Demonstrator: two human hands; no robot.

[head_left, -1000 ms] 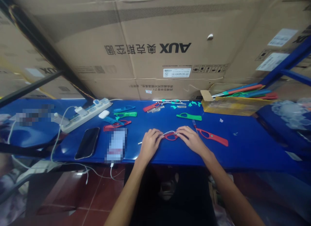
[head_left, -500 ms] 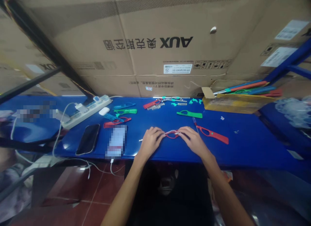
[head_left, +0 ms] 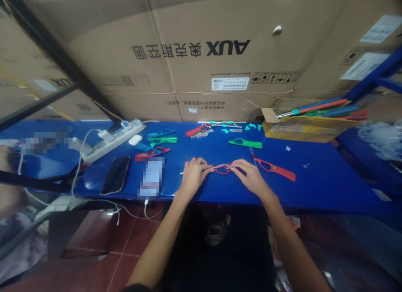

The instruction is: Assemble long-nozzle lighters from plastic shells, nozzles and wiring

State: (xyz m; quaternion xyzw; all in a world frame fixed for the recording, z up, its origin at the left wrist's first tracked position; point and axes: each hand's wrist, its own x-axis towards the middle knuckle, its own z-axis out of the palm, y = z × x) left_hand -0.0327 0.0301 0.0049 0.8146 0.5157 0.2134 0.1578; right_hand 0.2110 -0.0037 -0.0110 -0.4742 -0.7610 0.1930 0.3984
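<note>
1. Barely moved since a second ago: left hand (head_left: 192, 173) and right hand (head_left: 251, 177) still pinched on the ends of the small red frame piece (head_left: 223, 170).
2. Behind, huge cardboard box (head_left: 220, 53) printed AUX.
3. Below it, blue counter (head_left: 329, 179).
4. Left of the hands, black phone (head_left: 115, 175), lying flat.
5. Just right of the right hand, long red handle (head_left: 276, 170).
6. Between the hands, near the counter's front edge, the small red frame piece, white wire across its top.

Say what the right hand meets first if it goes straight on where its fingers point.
The right hand points left along the red handle piece it already grips; beyond that, likely the left hand, though depth is unclear.
</note>
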